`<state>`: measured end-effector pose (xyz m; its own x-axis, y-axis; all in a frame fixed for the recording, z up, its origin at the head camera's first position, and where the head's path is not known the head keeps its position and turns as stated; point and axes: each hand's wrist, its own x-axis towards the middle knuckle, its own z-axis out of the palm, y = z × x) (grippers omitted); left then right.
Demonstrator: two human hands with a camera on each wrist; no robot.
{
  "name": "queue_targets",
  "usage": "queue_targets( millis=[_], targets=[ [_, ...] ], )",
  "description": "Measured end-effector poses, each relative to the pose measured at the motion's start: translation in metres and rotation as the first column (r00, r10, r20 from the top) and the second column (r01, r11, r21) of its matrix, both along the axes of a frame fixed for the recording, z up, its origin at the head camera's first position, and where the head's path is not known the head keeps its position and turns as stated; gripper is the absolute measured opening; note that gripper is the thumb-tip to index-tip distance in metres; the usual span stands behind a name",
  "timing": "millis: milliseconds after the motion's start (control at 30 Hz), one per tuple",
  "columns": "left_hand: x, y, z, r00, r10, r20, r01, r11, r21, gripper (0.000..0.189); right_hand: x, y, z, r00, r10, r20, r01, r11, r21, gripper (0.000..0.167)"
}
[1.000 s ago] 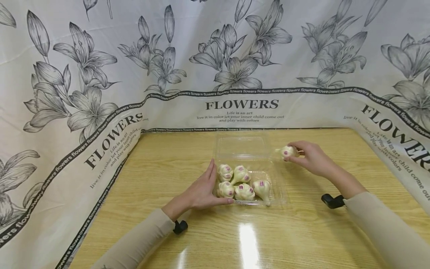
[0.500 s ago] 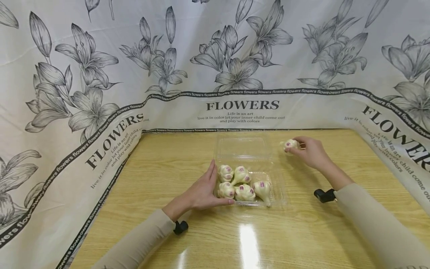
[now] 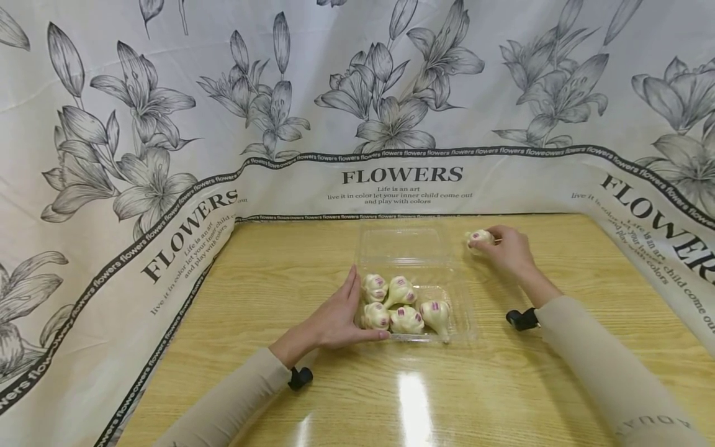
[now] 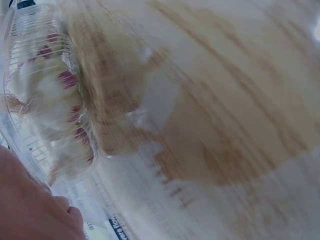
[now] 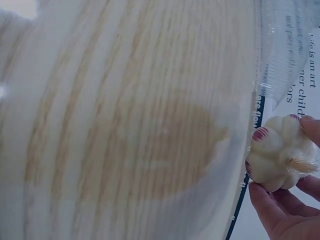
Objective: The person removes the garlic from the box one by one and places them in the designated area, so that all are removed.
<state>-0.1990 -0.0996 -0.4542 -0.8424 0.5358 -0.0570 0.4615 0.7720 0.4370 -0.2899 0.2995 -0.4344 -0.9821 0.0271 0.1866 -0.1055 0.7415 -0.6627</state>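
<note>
My right hand [image 3: 507, 249] pinches a garlic bulb [image 3: 479, 238], white with purple patches, beyond the right side of a clear plastic clamshell box [image 3: 463, 310]. Up close in the right wrist view, the same garlic bulb [image 5: 280, 150] shows its dry root tuft, with thumb and fingers at its edges. My left hand [image 3: 335, 320] lies at the box's near left corner, fingers straight along the left wall and thumb along the front rim. Several more garlic bulbs [image 3: 406, 319] sit inside the box. The left wrist view shows garlic [image 4: 50, 100] through the ribbed plastic wall.
The box's clear lid [image 3: 402, 245] is folded back flat on the wood-grain table [image 3: 279, 248]. A flower-printed cloth [image 3: 402, 186] hangs along the back and both sides. Each wrist carries a black camera mount, such as the right mount [image 3: 522, 319].
My right hand has moved the garlic bulb slightly away from me, from beside the lid's hinge toward the table's back. The left hand and the box have stayed put.
</note>
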Motion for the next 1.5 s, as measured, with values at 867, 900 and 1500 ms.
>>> queue_targets(
  millis=[867, 900, 1500],
  targets=[
    [0.0, 0.0, 0.002, 1.0, -0.008, -0.012, 0.008, 1.0, 0.005, 0.137, -0.018, -0.007, -0.018, 0.991, 0.078, 0.11, -0.083, 0.996, 0.041, 0.066],
    [0.0, 0.0, 0.001, 1.0, -0.009, -0.014, 0.009, 1.0, 0.008, 0.137, -0.018, -0.007, -0.018, 0.99, 0.087, 0.11, -0.092, 0.995, 0.042, 0.066],
    [0.001, 0.001, 0.0, 1.0, -0.011, -0.014, 0.011, 1.0, 0.007, 0.137, -0.016, -0.005, -0.022, 0.978, 0.176, 0.112, -0.184, 0.98, 0.07, 0.074]
  ],
)
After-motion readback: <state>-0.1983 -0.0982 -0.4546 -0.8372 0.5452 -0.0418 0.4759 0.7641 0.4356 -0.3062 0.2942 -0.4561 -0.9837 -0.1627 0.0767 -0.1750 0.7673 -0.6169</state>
